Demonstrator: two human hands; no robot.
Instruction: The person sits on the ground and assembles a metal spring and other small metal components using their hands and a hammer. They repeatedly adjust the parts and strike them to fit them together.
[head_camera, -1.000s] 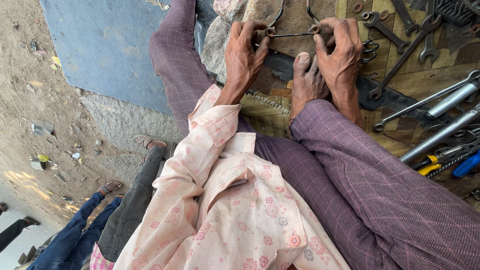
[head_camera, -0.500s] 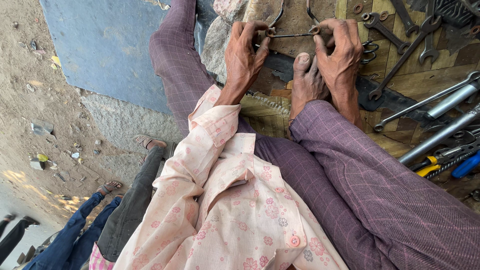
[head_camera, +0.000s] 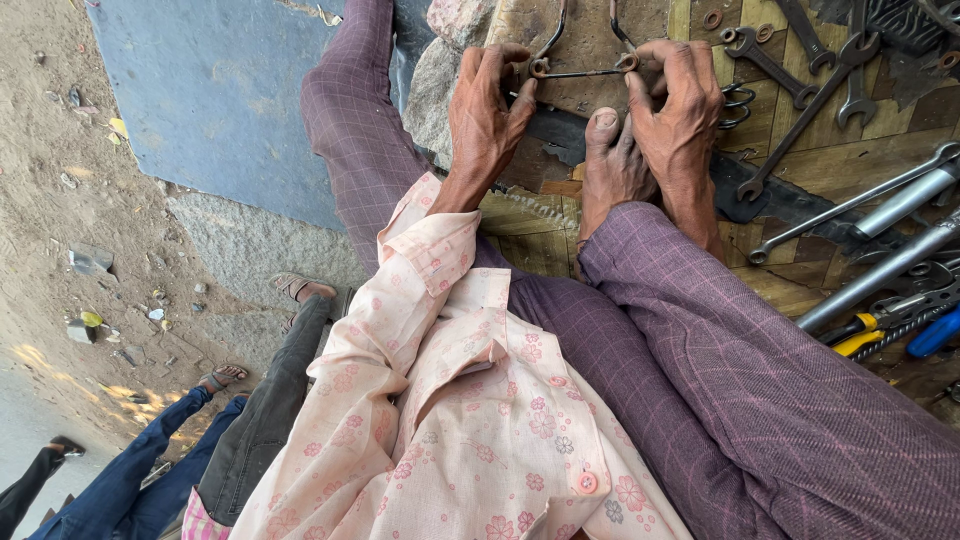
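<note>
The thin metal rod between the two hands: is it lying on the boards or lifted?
Cannot tell. Left hand and right hand each pinch an end of the thin metal rod.

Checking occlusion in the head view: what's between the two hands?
Head view: a thin metal rod spans from the left hand to the right hand, and a bare foot sits just below it.

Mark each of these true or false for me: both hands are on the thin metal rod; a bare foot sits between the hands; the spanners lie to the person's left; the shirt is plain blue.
1. The left hand and the right hand both grip the thin metal rod: true.
2. A bare foot rests between the hands: true.
3. The spanners lie to the person's left: false, they lie to the right.
4. The shirt is plain blue: false, it is pale pink with flowers.
</note>
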